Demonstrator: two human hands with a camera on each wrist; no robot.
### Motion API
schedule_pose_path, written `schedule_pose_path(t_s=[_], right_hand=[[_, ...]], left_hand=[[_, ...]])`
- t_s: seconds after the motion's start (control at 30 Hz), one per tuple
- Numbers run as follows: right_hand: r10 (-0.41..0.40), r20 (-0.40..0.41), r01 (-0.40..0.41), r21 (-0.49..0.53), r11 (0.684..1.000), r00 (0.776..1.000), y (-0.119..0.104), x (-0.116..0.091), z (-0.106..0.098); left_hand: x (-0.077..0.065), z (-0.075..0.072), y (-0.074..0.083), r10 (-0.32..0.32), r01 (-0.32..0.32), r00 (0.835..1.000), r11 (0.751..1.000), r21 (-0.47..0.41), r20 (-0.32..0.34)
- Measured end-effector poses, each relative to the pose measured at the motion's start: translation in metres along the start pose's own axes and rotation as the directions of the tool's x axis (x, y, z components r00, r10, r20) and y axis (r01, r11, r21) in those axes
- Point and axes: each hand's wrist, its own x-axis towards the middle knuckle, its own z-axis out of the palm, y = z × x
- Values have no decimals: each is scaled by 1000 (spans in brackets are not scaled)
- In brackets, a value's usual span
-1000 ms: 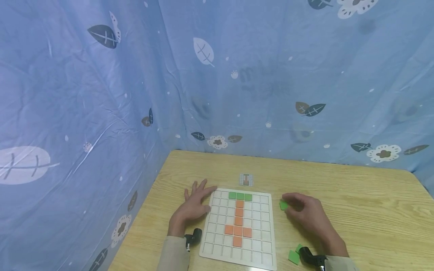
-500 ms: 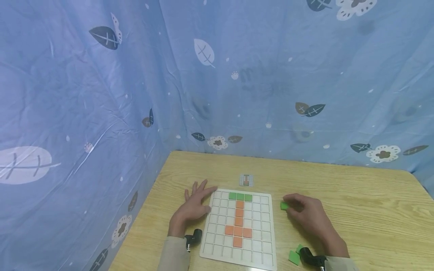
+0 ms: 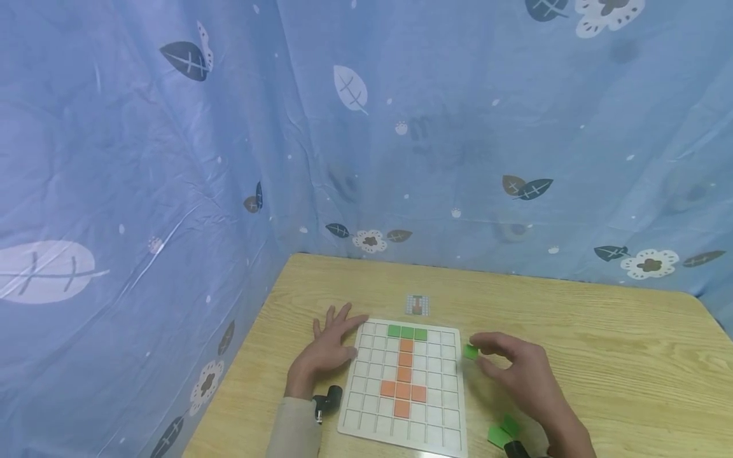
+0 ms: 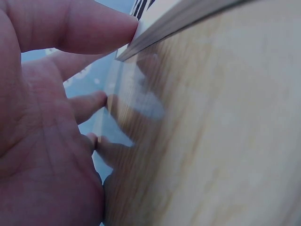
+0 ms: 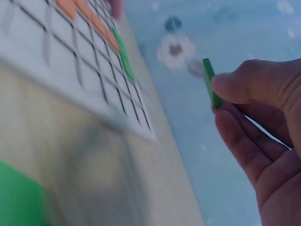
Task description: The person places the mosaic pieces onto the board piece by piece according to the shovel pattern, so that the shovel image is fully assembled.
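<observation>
Surface: wood-grained, backed by blue printed cloth.
Left grip: relaxed, touching the grid board.
Right grip: you're pinching a green tile.
Green tile: raised, just shifted nearer the grid board's right edge, so unplaced yet.

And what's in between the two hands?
In the head view, the white grid board lies between the left hand and the right hand, carrying green tiles and orange tiles. The held green tile pinched by the right hand is there too.
</observation>
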Motion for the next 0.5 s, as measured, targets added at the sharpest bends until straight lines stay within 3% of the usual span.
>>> schedule_pose_path(t_s=[0.13, 0.3, 0.5], right_hand=[[-93, -43, 96, 70, 993, 995, -23, -11, 16], [-223, -38, 226, 178, 958, 974, -47, -20, 41], [-281, -3, 271, 272, 923, 960, -59, -26, 64]], left_hand=[[0, -1, 1, -6, 6, 1000, 1000, -1, 0], [1, -1, 1, -5, 5, 1000, 1000, -3, 3], [1, 0, 0, 1, -1, 1000, 1000, 2, 1]])
